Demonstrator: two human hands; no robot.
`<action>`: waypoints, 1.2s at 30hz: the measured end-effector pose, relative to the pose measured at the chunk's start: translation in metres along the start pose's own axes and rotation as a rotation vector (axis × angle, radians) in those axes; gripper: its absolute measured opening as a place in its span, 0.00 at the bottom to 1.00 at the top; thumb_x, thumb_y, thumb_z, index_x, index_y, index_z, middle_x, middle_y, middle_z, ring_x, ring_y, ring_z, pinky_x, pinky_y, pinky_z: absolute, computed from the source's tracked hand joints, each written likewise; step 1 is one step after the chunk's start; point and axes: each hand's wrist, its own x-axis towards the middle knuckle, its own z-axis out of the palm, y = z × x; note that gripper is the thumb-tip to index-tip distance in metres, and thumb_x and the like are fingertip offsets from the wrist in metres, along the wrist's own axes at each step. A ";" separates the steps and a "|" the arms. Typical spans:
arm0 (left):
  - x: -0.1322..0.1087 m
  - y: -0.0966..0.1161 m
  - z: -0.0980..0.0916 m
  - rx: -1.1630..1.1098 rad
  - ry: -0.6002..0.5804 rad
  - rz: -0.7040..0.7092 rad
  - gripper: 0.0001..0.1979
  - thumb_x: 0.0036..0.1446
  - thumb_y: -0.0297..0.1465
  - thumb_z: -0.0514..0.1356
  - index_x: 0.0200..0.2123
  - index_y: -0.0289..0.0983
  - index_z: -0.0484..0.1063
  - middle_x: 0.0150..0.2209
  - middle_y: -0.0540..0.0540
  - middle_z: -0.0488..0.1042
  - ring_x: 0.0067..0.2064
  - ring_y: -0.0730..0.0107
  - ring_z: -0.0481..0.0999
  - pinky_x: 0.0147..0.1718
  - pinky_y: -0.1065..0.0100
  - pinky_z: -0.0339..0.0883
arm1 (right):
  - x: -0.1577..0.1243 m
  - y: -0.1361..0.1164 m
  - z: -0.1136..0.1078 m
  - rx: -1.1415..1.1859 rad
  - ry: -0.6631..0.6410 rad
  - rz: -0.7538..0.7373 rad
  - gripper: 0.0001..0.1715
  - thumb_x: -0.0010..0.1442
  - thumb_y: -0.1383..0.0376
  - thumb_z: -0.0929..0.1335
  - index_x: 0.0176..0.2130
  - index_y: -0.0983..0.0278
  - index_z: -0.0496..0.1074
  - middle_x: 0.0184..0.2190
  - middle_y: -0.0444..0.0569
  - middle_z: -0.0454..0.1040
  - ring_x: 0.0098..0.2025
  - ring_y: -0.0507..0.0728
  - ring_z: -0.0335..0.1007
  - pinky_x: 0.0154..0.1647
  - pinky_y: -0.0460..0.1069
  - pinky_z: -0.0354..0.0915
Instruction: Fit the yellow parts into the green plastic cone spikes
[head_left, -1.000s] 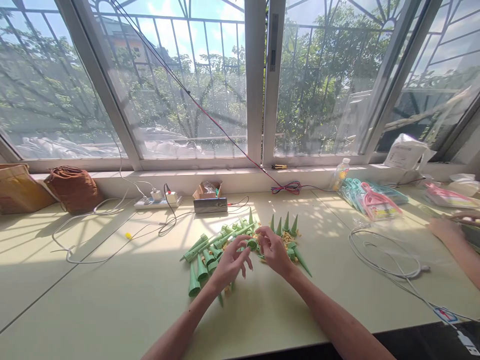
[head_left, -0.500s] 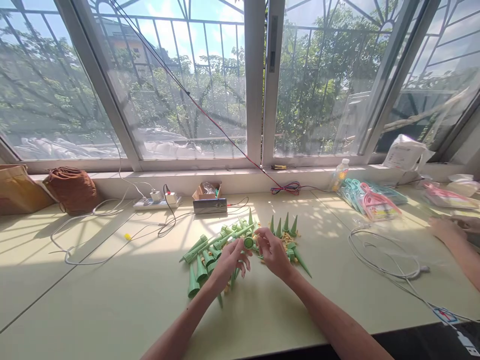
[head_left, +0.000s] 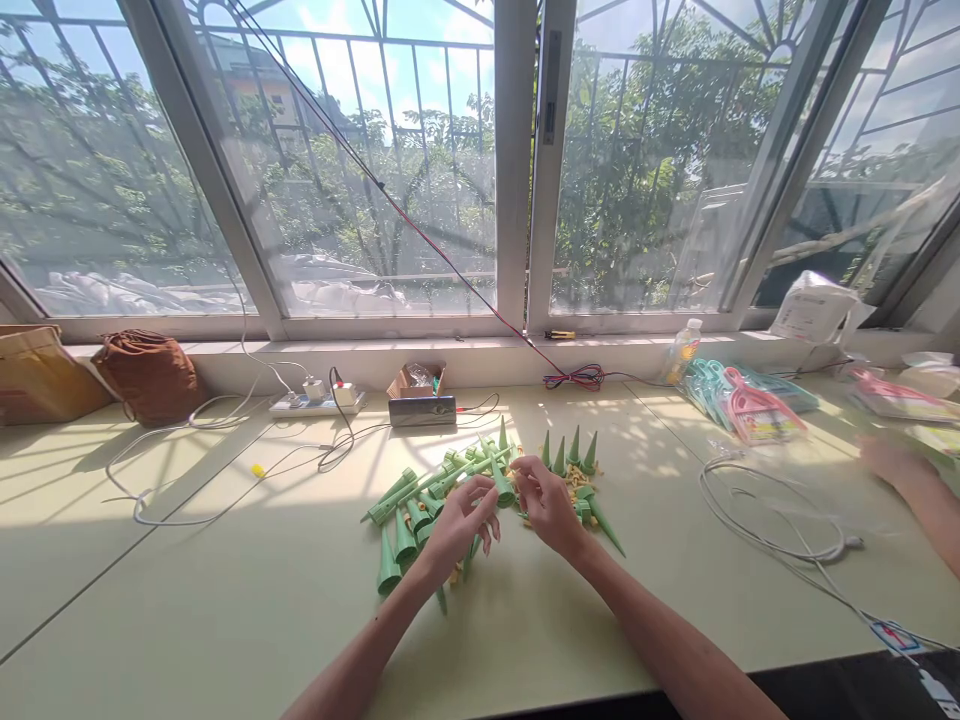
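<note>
A green plastic cone (head_left: 502, 486) is between my hands, its wide end tilted down toward me. The fingers and thumb of my left hand (head_left: 463, 520) are closed on its left side. On its right, my right hand (head_left: 551, 508) has thumb and fingertips pinched together close to the cone; whatever is in that pinch is too small to make out. More green cones (head_left: 386, 568) lie to the left, among them some with small yellow-orange pieces at their ends. Several upright green cones (head_left: 574, 448) stand behind my right hand, with loose yellow pieces (head_left: 581, 478) around them.
Behind the pile are a dark phone (head_left: 422, 411) and a small cardboard box (head_left: 405, 382). A power strip (head_left: 315, 402) with cables lies left. On the right are a coiled white cable (head_left: 780, 545), bagged pink and teal items (head_left: 761, 405) and another person's hand (head_left: 892, 460).
The cone has turned from its round open end facing me to that end pointing downward. The other person's hand at the right has moved slightly and is blurred.
</note>
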 end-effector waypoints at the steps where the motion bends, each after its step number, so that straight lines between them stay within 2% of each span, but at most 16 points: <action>1: -0.001 -0.001 0.000 0.040 0.004 0.030 0.19 0.56 0.47 0.61 0.39 0.37 0.66 0.33 0.48 0.70 0.23 0.74 0.72 0.15 0.74 0.65 | 0.000 0.000 0.000 0.004 -0.002 0.001 0.11 0.69 0.60 0.59 0.44 0.63 0.65 0.23 0.41 0.62 0.21 0.50 0.57 0.22 0.44 0.56; 3: -0.002 -0.001 0.000 0.117 0.018 0.086 0.18 0.56 0.45 0.61 0.39 0.37 0.66 0.37 0.47 0.70 0.24 0.74 0.72 0.15 0.74 0.64 | 0.000 -0.001 -0.001 0.006 -0.004 0.000 0.11 0.69 0.60 0.58 0.44 0.63 0.65 0.23 0.41 0.60 0.21 0.50 0.55 0.22 0.44 0.55; 8: -0.005 -0.001 0.001 0.235 0.089 0.128 0.16 0.54 0.42 0.64 0.41 0.38 0.70 0.33 0.47 0.71 0.24 0.74 0.69 0.17 0.75 0.63 | 0.001 -0.005 -0.002 -0.028 0.006 -0.019 0.11 0.69 0.61 0.58 0.44 0.63 0.66 0.23 0.41 0.59 0.22 0.51 0.52 0.23 0.45 0.52; 12: -0.004 -0.001 0.002 0.339 0.175 0.223 0.15 0.50 0.39 0.67 0.40 0.39 0.73 0.41 0.44 0.71 0.28 0.72 0.70 0.20 0.74 0.65 | 0.001 -0.006 -0.002 -0.032 0.012 -0.028 0.11 0.69 0.62 0.58 0.44 0.63 0.66 0.24 0.41 0.60 0.23 0.51 0.53 0.24 0.45 0.53; 17: -0.003 -0.005 0.001 0.460 0.227 0.314 0.12 0.55 0.39 0.63 0.41 0.41 0.74 0.44 0.44 0.69 0.28 0.73 0.69 0.22 0.73 0.67 | 0.001 -0.008 -0.001 -0.051 0.025 -0.020 0.11 0.69 0.62 0.58 0.43 0.63 0.66 0.24 0.41 0.61 0.23 0.51 0.54 0.25 0.45 0.54; 20: -0.002 -0.007 0.002 0.401 0.240 0.263 0.15 0.55 0.41 0.63 0.44 0.41 0.72 0.44 0.44 0.68 0.27 0.74 0.69 0.19 0.74 0.66 | 0.001 -0.008 -0.001 -0.087 0.069 -0.011 0.11 0.69 0.62 0.58 0.43 0.63 0.66 0.24 0.41 0.62 0.23 0.51 0.54 0.25 0.45 0.54; 23: 0.000 -0.008 0.003 0.246 0.250 0.151 0.18 0.57 0.45 0.61 0.43 0.39 0.70 0.41 0.45 0.70 0.22 0.77 0.69 0.14 0.75 0.62 | 0.002 -0.006 -0.001 -0.113 0.127 -0.005 0.11 0.69 0.61 0.58 0.43 0.63 0.66 0.24 0.42 0.64 0.23 0.51 0.57 0.26 0.45 0.55; 26: 0.003 -0.008 0.002 0.109 0.165 0.033 0.22 0.58 0.50 0.57 0.31 0.35 0.71 0.27 0.49 0.69 0.17 0.76 0.67 0.12 0.74 0.59 | 0.003 -0.005 -0.002 -0.120 0.144 -0.001 0.11 0.69 0.60 0.58 0.44 0.63 0.66 0.26 0.43 0.66 0.24 0.52 0.60 0.27 0.45 0.58; 28: 0.005 -0.008 0.000 0.016 0.094 -0.052 0.26 0.58 0.52 0.56 0.27 0.33 0.71 0.22 0.50 0.68 0.15 0.76 0.66 0.12 0.74 0.59 | 0.002 -0.005 -0.002 -0.117 0.123 -0.012 0.11 0.69 0.61 0.58 0.43 0.63 0.66 0.27 0.44 0.68 0.25 0.52 0.62 0.28 0.45 0.59; 31: 0.007 -0.008 -0.001 -0.100 0.029 -0.158 0.29 0.56 0.55 0.56 0.26 0.32 0.73 0.22 0.48 0.69 0.15 0.77 0.65 0.12 0.74 0.59 | 0.002 -0.008 -0.002 -0.124 0.082 -0.036 0.12 0.69 0.61 0.58 0.43 0.63 0.66 0.27 0.45 0.68 0.26 0.52 0.64 0.29 0.45 0.61; 36: 0.005 -0.006 -0.001 -0.204 -0.002 -0.242 0.32 0.51 0.58 0.57 0.27 0.31 0.73 0.22 0.47 0.69 0.17 0.78 0.65 0.13 0.76 0.58 | 0.001 -0.009 -0.002 -0.127 0.042 -0.085 0.11 0.69 0.63 0.58 0.44 0.64 0.66 0.28 0.46 0.69 0.28 0.53 0.66 0.31 0.45 0.62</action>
